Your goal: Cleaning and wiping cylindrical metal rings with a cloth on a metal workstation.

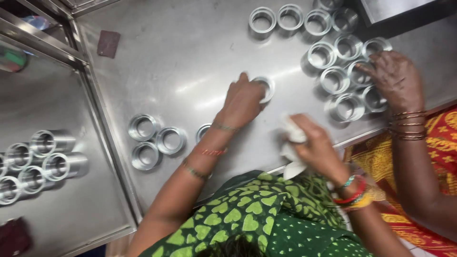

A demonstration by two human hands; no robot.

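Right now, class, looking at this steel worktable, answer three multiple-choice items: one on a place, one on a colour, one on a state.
1. Where does the group of three metal rings lie?
A. left of the person's left forearm
B. on the small brown pad
C. under the co-worker's hand

2. What colour is the cloth in the right hand?
A. red
B. white
C. black

3. What is the left hand doing?
A. resting flat on bare table
B. gripping a single metal ring at the table's middle
C. lifting a tray

Answers:
1 A, the three rings sit together on the table, left of that forearm.
2 B, the bunched cloth shows white.
3 B, its fingers close on that lone ring.
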